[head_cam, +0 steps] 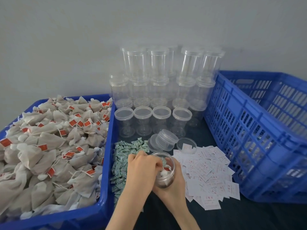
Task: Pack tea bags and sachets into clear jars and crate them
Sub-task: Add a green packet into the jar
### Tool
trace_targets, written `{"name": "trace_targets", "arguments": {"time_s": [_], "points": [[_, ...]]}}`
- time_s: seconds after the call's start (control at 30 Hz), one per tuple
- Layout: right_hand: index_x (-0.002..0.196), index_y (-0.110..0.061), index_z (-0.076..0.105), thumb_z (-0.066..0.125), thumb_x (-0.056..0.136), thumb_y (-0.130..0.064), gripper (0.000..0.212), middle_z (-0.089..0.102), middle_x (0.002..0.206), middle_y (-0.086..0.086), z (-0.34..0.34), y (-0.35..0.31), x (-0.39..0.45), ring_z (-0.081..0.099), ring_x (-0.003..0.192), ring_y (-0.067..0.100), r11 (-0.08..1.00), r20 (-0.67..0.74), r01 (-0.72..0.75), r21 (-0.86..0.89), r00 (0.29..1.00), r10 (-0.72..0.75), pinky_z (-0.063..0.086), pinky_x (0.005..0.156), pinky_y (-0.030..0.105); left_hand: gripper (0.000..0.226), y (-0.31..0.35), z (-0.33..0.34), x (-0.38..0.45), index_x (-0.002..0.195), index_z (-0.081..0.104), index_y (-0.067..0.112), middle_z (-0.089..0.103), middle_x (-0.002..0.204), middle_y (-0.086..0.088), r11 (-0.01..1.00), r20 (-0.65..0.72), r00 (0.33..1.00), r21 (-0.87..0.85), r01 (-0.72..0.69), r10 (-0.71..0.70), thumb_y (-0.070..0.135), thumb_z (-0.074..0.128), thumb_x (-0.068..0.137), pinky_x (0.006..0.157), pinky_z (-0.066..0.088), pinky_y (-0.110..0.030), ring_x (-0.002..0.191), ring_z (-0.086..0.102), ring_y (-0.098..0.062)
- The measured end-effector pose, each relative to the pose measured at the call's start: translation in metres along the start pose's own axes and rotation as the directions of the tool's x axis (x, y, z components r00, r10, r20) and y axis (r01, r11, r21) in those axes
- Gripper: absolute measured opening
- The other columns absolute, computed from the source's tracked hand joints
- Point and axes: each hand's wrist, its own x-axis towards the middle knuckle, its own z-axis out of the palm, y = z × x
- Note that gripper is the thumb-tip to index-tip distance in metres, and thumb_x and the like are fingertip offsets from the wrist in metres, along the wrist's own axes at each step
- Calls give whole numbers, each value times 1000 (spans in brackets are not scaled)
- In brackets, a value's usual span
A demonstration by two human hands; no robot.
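Note:
A clear jar [166,177] stands open low in the middle of the dark table, with tea bags inside. My right hand [177,186] grips it from the right and below. My left hand [141,170] reaches over the jar's mouth from the left, its curled fingertips pinching a small green sachet [164,162] at the rim. Just left of the jar lies a pile of green sachets [122,156]. White sachets [209,173] are spread to its right. A blue bin [106,163] on the left is heaped with tea bags [49,143] with red tags.
Empty lidded jars [157,90] are stacked several high against the wall. One jar [166,141] lies on its side behind my hands, a loose lid [186,145] beside it. A slatted blue crate [259,138] stands at the right.

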Motion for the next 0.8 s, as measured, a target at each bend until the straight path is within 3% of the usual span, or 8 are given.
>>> {"name": "trace_targets", "arguments": {"time_s": [0.13,0.23,0.33,0.4,0.47,0.57,0.67,0.8], "points": [[128,-33,49,95,51,-13,92,65,121,-15,-5,-3,0,64,112,6,1000,-28,5,13,1000,-4,54,87,19,26,5,-5,3,105,68,35,65,95,12,996,-3,997,46,-75,75,37,42,98,78,15,-29,105,41,-11],[130,-34,49,95,51,-19,94,62,126,-12,-10,-5,2,63,117,13,1000,-63,13,9,998,-13,55,91,26,22,6,-11,4,106,70,36,67,105,20,989,-82,987,-38,-141,138,36,50,96,82,18,-24,106,40,-8],[129,-42,48,96,52,-16,95,58,126,-23,-19,-5,3,58,120,6,999,-88,43,-29,995,-45,53,94,26,18,5,-13,5,102,74,33,70,100,19,937,-294,950,-288,-197,109,25,64,89,83,30,-22,99,54,-6],[125,-49,49,95,49,-19,95,56,125,-28,-26,-8,3,55,121,0,999,-112,37,-32,993,-40,53,94,21,16,4,-7,13,99,74,30,70,91,15,862,-332,942,-487,-139,-36,21,64,89,77,43,-18,87,59,-1],[125,-48,50,92,47,-30,90,57,124,-28,-34,-11,2,54,121,-2,999,-152,42,-21,987,-44,50,91,14,17,2,4,25,99,72,29,69,87,14,829,-243,960,-559,-20,-141,21,59,92,73,50,-21,81,61,-1],[129,-37,50,88,46,-41,92,57,124,-28,-45,-16,2,53,122,-4,999,-192,47,-20,980,-50,45,90,7,21,6,32,44,103,71,26,72,93,9,913,-42,996,-406,50,-74,18,55,92,76,52,-29,84,64,-10],[129,-33,51,89,45,-33,92,57,122,-28,-57,-16,2,53,121,-4,999,-219,44,-26,975,-49,44,92,8,19,21,58,56,99,71,27,72,97,5,925,169,984,-380,16,53,22,56,89,81,53,-32,90,65,-15],[126,-38,50,89,48,-18,90,59,122,-24,-70,-14,1,52,120,-7,995,-253,52,-85,965,-72,44,90,6,20,38,78,69,96,68,26,70,95,4,957,217,967,-281,-67,131,34,53,84,69,48,-30,89,63,-18]]}}
